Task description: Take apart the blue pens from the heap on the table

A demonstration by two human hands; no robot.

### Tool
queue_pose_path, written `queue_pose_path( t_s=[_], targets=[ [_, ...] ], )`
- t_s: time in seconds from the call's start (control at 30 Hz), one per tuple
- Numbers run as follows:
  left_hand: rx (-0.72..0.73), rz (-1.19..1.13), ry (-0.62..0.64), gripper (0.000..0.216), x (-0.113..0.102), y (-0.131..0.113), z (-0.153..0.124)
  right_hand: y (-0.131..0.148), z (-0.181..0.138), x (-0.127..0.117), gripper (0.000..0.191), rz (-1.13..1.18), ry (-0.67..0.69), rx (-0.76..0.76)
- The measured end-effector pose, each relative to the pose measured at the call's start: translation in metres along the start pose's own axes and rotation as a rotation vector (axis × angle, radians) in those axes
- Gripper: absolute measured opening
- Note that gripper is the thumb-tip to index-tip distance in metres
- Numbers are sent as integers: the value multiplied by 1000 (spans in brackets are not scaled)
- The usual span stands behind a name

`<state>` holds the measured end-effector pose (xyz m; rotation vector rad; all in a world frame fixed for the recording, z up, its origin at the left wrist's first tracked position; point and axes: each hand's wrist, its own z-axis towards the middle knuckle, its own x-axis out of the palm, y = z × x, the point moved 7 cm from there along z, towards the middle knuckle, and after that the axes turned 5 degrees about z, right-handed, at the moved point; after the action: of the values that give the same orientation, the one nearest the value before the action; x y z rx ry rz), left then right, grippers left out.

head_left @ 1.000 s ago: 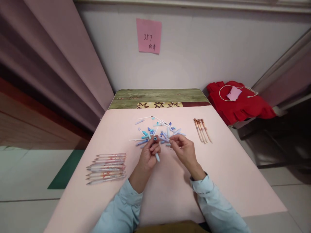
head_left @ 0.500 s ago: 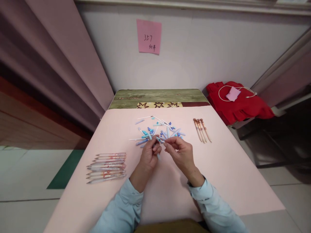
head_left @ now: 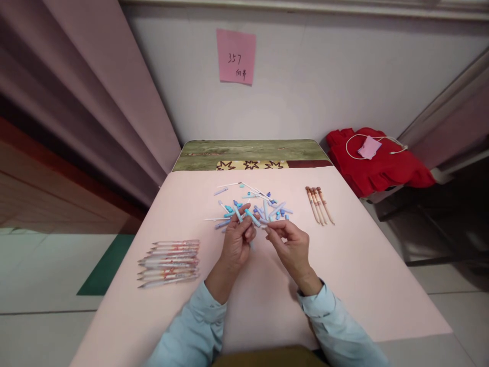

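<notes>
My left hand (head_left: 237, 238) is closed around several pale-blue pen pieces. One light-blue pen barrel (head_left: 252, 218) with a teal end slants out between thumb and forefinger, and another blue pen barrel (head_left: 238, 212) sticks up beside it. A pale end shows below the fingers. Just to the right, my right hand (head_left: 292, 248) pinches the end of a small lavender pen part (head_left: 264, 221), which points at the barrel's lower end; whether they touch I cannot tell. Behind both hands lies a loose pile of blue, teal and lavender pen parts (head_left: 281, 208), partly hidden by the fingers.
A row of pale pens (head_left: 168, 263) with reddish prints lies at the left. Several cream pens with brown tops (head_left: 320, 205) lie at the right. Thin white refills (head_left: 256, 190) rest behind the pile. Red cloth (head_left: 382, 168) with a white cable sits beyond the table's right edge.
The light-blue barrel in my left hand now shows its length and teal end, where before its round end faced me. My right hand has shifted slightly right and down.
</notes>
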<state>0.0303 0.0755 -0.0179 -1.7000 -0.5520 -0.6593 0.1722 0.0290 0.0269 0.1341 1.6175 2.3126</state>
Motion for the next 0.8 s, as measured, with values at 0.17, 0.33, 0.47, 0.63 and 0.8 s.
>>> queue_pose_path(
  t_s=[0.17, 0.33, 0.47, 0.63, 0.8],
  targets=[
    [1, 2, 14, 28, 3, -1, -1, -1, -4, 0, 10, 24, -57, -25],
    [-71, -13, 27, 23, 9, 2, -4, 7, -3, -3, 11, -1, -75, -39],
    [-165, -90, 52, 22, 11, 14, -7, 24, 2, -6, 7, -98, -56, -114],
    [-249, -152, 44, 22, 8, 29, -9, 41, 4, -2, 5, -194, -14, -240],
    [-281, -207, 26, 23, 6, 32, -8, 39, 5, -2, 6, -138, -10, -230]
  ],
)
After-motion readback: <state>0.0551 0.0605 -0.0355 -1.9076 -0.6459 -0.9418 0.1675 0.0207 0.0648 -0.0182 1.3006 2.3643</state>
